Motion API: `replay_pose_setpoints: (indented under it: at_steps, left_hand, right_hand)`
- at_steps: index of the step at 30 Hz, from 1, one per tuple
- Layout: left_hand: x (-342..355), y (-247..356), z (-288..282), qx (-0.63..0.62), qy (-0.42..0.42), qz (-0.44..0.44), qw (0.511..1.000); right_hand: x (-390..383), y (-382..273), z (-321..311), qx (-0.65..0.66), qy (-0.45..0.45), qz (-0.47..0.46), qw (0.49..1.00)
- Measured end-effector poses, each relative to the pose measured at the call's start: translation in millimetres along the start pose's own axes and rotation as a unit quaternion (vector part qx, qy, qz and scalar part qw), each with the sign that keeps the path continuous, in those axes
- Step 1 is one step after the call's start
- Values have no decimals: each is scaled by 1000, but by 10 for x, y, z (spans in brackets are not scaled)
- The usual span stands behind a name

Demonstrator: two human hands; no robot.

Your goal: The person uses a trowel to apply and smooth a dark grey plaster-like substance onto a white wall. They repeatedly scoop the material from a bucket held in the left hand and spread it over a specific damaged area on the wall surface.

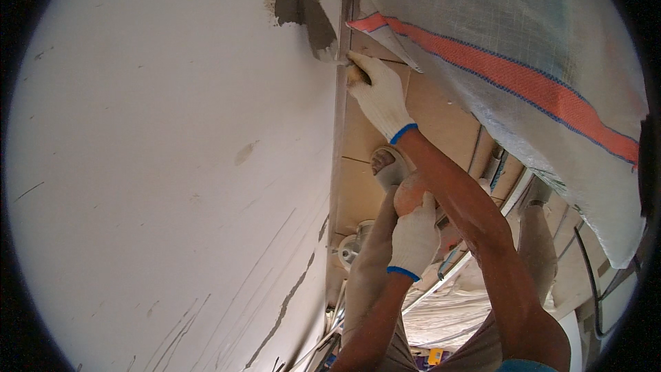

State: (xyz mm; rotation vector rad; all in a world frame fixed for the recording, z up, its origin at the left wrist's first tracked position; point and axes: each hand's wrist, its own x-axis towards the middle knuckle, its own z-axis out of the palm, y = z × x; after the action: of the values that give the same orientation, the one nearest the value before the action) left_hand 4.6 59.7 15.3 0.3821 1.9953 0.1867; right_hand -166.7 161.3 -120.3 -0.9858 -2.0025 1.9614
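Gloved right hand (377,93) works at a grey mortar patch (301,7) on a white wall (151,165).

The right hand, in a white knit glove with a blue cuff, reaches up along the wall's edge; its fingers are pressed together around a small tool (355,74), most of it hidden, whose tip touches the lower end of the mortar patch. The patch sits high on the wall, just beside a wooden frame (342,131). The left hand (415,234), gloved the same way, is lower down near the knee and curled around a rounded orange-pink lump (410,194). A white woven sack (523,62) with an orange stripe hangs over the frame to the right, just above the right hand. A sandalled foot (387,165) shows on the floor below, between the arms.
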Motion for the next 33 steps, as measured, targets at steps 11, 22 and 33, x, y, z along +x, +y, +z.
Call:
replay_pose_setpoints:
  at_steps: [11, 22, 33]
  left_hand:
    - [12, -10, 87, -20, -20, 1, 1000]
    - [25, -19, 75, -14, -2, 10, 1000]
    - [15, -17, 60, 0, -5, 12, 1000]
  right_hand:
    - [91, 135, 72, 142, -27, 98, 985]
    - [118, 150, 37, 207, -79, 110, 969]
    - [1, 106, -105, 335, -126, 119, 926]
